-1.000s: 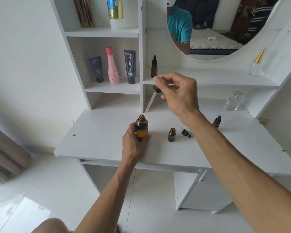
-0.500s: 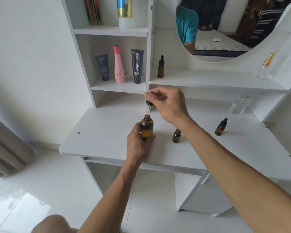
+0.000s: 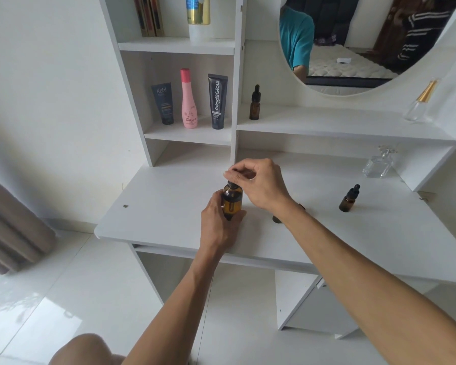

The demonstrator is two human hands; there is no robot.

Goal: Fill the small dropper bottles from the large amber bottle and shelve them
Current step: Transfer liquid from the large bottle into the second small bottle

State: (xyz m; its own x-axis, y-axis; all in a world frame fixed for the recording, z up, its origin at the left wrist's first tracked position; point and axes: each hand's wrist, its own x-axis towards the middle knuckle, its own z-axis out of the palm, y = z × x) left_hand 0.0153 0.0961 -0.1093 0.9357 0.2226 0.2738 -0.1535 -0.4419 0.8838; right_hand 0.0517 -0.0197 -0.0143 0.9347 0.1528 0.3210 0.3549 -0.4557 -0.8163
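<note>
On the desk [image 3: 169, 206] below the shelf, the left hand [image 3: 216, 219] grips the large amber bottle [image 3: 232, 201] to steady it while the right hand [image 3: 258, 183] pinches the dropper cap [image 3: 232, 184] at its neck, probably drawing liquid.

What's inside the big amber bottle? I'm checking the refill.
Inside the amber bottle, a dropper tube and amber liquid show. The left hand covers its lower part.

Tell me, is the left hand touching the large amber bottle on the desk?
Touching. The head view shows the left hand wrapped around the lower body of the large amber bottle, fingers pressed against the glass with no gap.
</note>
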